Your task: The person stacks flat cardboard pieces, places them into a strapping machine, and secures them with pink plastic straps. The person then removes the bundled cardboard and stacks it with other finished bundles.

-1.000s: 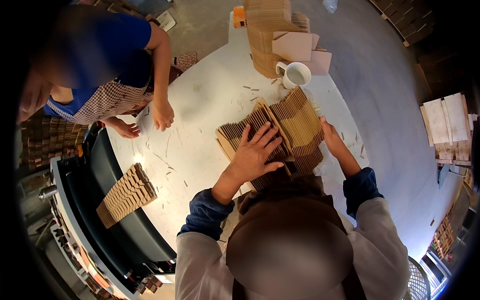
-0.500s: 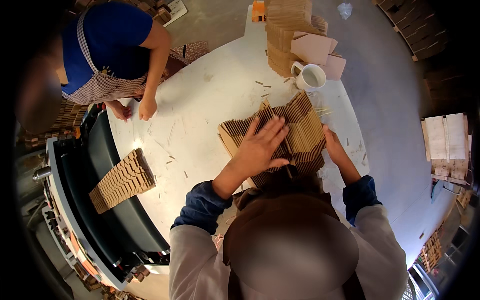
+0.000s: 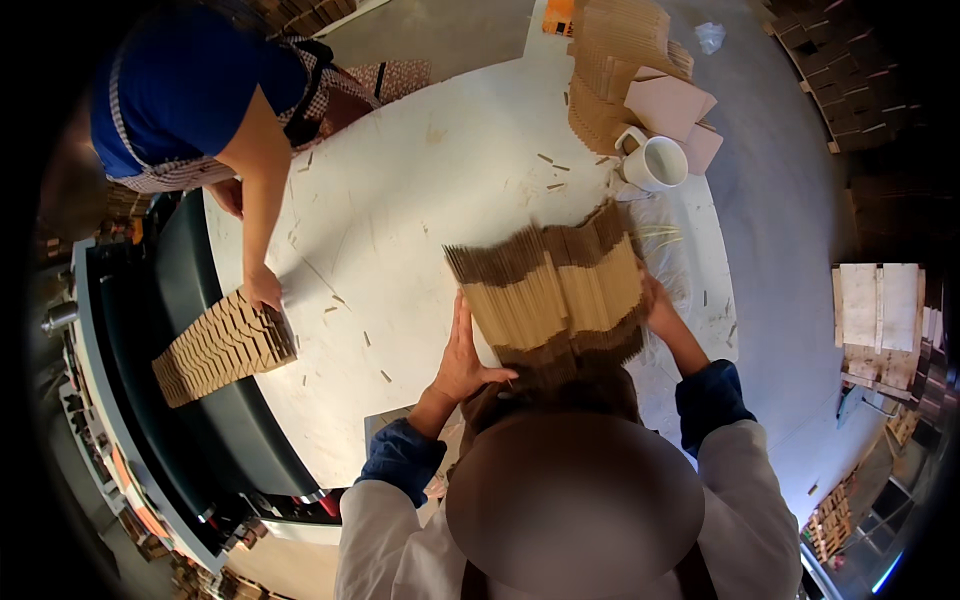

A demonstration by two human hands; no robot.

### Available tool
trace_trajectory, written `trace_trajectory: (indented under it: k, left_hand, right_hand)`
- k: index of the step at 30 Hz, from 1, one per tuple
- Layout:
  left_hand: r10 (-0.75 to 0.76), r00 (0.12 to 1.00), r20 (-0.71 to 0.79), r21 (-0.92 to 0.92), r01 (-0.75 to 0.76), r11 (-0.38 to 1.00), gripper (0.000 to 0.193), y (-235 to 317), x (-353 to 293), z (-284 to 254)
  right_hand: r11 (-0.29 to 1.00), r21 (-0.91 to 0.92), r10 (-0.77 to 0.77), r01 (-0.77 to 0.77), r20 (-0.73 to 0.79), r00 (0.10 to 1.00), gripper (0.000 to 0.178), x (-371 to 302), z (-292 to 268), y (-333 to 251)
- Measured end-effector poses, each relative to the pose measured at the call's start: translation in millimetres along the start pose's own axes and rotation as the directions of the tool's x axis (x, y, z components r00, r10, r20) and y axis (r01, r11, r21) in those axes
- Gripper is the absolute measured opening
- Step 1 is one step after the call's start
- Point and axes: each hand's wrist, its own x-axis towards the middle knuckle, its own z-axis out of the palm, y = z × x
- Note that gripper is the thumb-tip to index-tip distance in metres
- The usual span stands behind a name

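Observation:
A block of thin brown cardboard pieces (image 3: 555,295) stands on edge on the white table in front of me. My left hand (image 3: 465,355) lies against its left end, fingers pointing away along the side and thumb reaching across the near edge. At the opposite end, my right hand (image 3: 660,305) presses its side; most of those fingers are hidden. The block is held between both hands, and its edges look slightly blurred by motion.
A white mug (image 3: 655,163) stands beyond the block, near stacked cardboard sheets (image 3: 610,75). Small scraps are scattered over the white table (image 3: 400,190). At left, a co-worker's hand (image 3: 262,288) touches a row of cardboard pieces (image 3: 215,350) on a black conveyor belt (image 3: 255,440).
My left hand has moved from on top of the cardboard block down to its left end. The pieces sit more evenly together. The co-worker has reached down to the row on the belt.

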Motion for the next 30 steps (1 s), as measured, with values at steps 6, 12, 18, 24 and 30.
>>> trace_trajectory:
  k: [6,12,18,24,30]
  left_hand:
    - [0.057,0.998,0.005,0.013,-0.057,0.998,0.135,-14,14,7]
    - [0.008,0.987,-0.163,-0.024,-0.012,1.000,0.135,19,-1,4]
    - [-0.235,0.883,-0.406,-0.101,0.212,0.972,0.134,70,-84,-3]
    - [-0.435,0.547,-0.715,-0.236,0.398,0.887,0.133,126,-210,24]
    - [-0.562,0.006,-0.827,-0.512,0.405,0.758,0.132,198,-345,110]
  right_hand:
    - [0.988,-0.132,-0.073,0.081,0.063,0.995,0.062,13,13,-7]
    - [0.988,-0.139,-0.033,0.065,0.223,0.974,0.059,26,-9,44]
    - [0.973,-0.212,0.025,0.089,0.482,0.876,0.049,60,29,-3]
    - [0.983,-0.062,0.158,-0.174,0.771,0.617,0.043,74,155,-48]
    - [0.972,-0.184,0.176,0.146,0.982,0.069,0.048,-42,300,-136]
